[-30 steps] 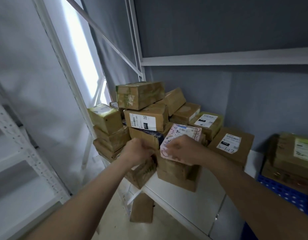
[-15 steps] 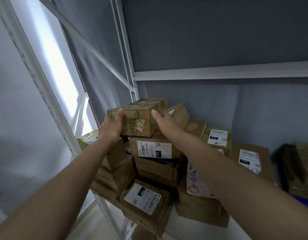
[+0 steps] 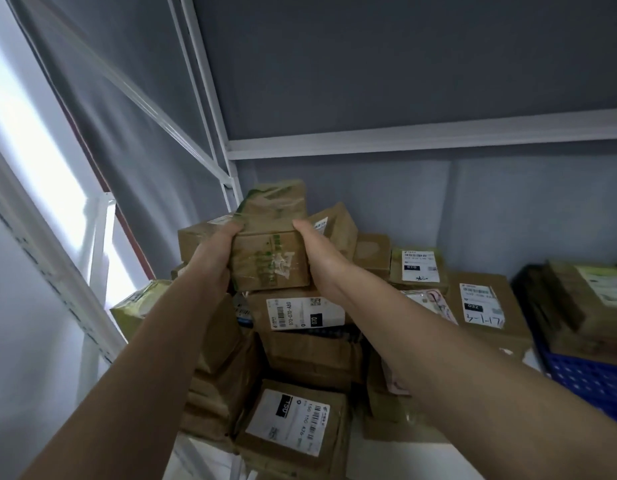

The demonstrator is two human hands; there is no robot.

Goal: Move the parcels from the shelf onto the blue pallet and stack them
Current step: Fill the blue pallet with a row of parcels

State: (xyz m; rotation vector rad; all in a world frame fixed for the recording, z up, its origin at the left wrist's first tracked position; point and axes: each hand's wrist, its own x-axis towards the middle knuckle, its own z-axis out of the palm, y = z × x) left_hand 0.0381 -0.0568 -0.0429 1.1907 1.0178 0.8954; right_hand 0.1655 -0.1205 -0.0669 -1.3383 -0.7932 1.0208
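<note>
While both hands, left hand [image 3: 218, 244] and right hand [image 3: 317, 245], clamp the topmost tape-wrapped brown cardboard parcel [image 3: 270, 247] at centre frame, many parcels remain shelved; blue plastic pallet [image 3: 587, 379], lower right, holds few.

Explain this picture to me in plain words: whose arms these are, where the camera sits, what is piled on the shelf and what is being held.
There is no machine here. The arms belong to a person wearing a camera on the head, so you see what they see, looking forward and down. The left hand and right hand grip the two sides of the top parcel, a brown taped box with green print. Under it a heap of cardboard parcels sits on a white metal shelf; one, the parcel labelled 070, lies just below the held one. At the right edge is the blue pallet, which already carries a few boxes.
</note>
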